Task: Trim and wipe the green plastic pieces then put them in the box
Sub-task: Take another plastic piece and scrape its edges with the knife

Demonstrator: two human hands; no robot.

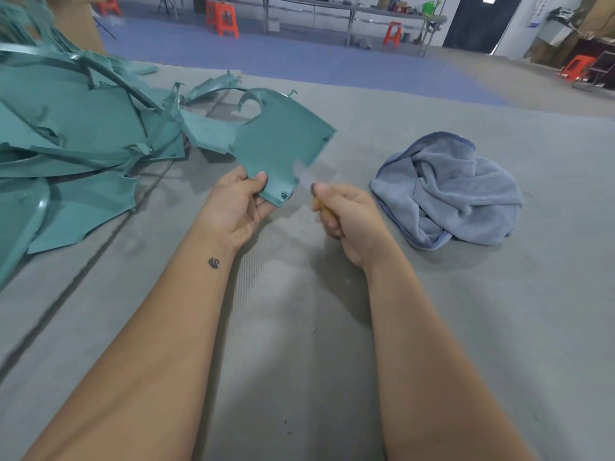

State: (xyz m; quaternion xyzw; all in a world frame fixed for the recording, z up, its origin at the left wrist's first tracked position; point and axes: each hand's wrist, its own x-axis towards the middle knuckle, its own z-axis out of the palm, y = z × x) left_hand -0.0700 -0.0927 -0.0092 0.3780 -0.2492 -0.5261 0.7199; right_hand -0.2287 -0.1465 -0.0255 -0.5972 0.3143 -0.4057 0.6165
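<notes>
My left hand [238,202] grips the lower corner of a flat green plastic piece [283,134], thumb on top, holding it tilted above the grey table. My right hand [346,211] is curled round a small knife with a yellow handle [317,205]. Its blade [301,171] is blurred and lies against the piece's right edge near the lower corner. A heap of more green plastic pieces [76,128] lies at the left of the table. A crumpled blue-grey cloth [459,191] lies to the right of my right hand. No box is in view.
The grey felt-covered table [299,327] fills the near view. Beyond its far edge is blue floor with orange stools [226,18] and a long metal bench [332,10]. Cardboard stands at the back left [83,21].
</notes>
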